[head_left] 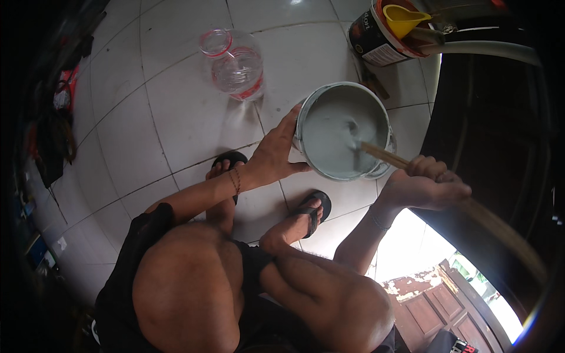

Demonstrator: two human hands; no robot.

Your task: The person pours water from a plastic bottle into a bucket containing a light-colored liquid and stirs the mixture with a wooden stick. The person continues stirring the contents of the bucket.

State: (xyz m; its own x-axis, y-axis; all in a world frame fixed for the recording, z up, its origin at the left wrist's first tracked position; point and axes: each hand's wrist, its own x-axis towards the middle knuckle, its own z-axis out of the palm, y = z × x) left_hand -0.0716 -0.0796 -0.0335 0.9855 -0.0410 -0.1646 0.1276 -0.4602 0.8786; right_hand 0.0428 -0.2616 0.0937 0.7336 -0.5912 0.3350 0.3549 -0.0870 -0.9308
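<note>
A pail (pixel 299 130) of pale grey-green paint (pixel 329 126) stands on the tiled floor in front of me, its mouth facing up. My left hand (pixel 272 154) braces the pail's near left side, its thumb and fingers spread around the wall. A long wooden stick (pixel 385 155) dips into the paint, where ripples and a small hollow show around its tip. My right hand (pixel 428 183) is wrapped round the stick to the right of the pail, and the rest of its length runs off to the lower right. The stick's submerged end is hidden.
Beyond the pail on the left is a clear plastic jar (pixel 238 73) with red trim. At the far right a dark tub (pixel 376 36) holds a yellow funnel (pixel 406 20) and handles. A dark wooden panel (pixel 500 129) borders the right; my sandalled feet (pixel 312 209) are close by.
</note>
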